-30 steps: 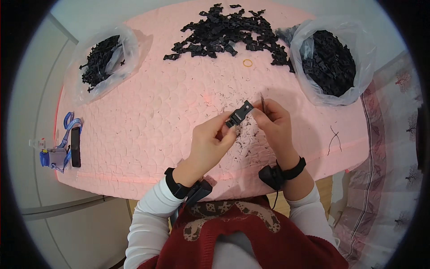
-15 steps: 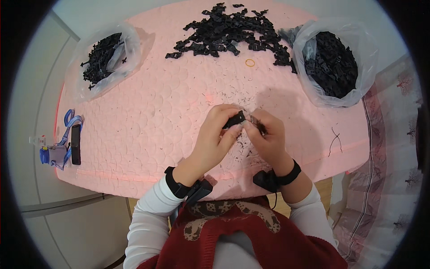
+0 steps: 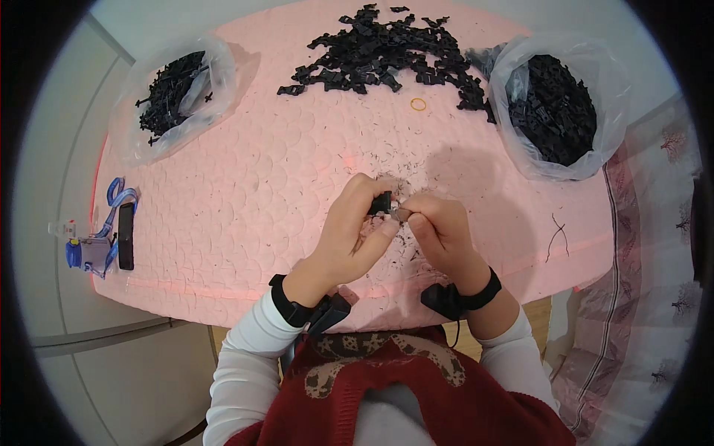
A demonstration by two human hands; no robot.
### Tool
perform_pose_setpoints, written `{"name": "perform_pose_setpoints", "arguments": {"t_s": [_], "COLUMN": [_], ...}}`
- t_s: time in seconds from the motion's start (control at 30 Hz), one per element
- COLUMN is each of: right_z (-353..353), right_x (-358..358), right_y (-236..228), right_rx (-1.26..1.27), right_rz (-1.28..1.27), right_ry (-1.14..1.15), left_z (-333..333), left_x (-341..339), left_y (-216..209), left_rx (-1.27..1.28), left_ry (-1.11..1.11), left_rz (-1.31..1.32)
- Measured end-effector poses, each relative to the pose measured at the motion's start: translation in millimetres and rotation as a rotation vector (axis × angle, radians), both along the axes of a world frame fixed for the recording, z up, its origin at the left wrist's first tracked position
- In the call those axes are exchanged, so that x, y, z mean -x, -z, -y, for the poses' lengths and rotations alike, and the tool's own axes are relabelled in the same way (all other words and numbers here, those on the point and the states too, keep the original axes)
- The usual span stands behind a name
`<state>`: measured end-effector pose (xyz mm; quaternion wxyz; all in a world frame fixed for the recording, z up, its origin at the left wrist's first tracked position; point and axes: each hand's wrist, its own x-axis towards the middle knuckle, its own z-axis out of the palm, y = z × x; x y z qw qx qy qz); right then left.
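- Fingers point(image 3: 363, 186) of the left hand point(image 3: 341, 232) curl over from the far side while the thumb lies on the near side, gripping a black buckle piece point(image 3: 380, 203) between them; much of the piece is hidden by the grip.
- Thumb and index finger of the right hand point(image 3: 446, 227) are pressed together, pinching a small greyish tool point(image 3: 401, 213); the other fingers fold toward the palm.
- The buckle piece sits over the pink table cover point(image 3: 223, 215), just left of the right fingertips. The tool's tip reaches the left fingertips; whether it touches the buckle piece cannot be told.
- Around and beyond the hands, dark shreds point(image 3: 372, 160) are scattered on the cover.
- At the far side lies a loose pile of black buckles point(image 3: 387, 52), with a yellow ring point(image 3: 418, 105) just nearer the person.
- To the right of the pile stands a clear bag point(image 3: 611, 104) full of black pieces; another plastic bag point(image 3: 221, 70) of black parts rests at the far left.
- Two thin dark strands point(image 3: 557, 236) cross on the cover, well right of the right hand.
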<state>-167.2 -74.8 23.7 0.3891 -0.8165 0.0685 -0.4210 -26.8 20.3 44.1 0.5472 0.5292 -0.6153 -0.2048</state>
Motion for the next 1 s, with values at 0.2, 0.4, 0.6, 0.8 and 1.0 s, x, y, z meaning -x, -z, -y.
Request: {"name": "perform_pose_setpoints", "arguments": {"t_s": [0.2,0.4,0.6,0.8,1.0], "right_z": [0,-5,-6,-9,-11], "right_x": [-1,-3,-2,-4,-5], "right_y": [-2,-2,0,1,2], "right_rx": [0.101,0.131,0.149,0.147,0.098], "right_rz": [-0.026,-0.005,-0.040,-0.024,-0.018], "right_ry": [0.017,0.039,0.031,0.044,0.039], "left_z": [3,4,5,6,6], "left_x": [-3,-2,0,0,0], "left_y": [6,11,13,13,15], "left_rx": [0.092,0.127,0.166,0.188,0.183], "left_ry": [-0.035,-0.060,-0.044,-0.047,-0.052], "left_rz": [0.106,0.073,0.031,0.035,0.033]}}
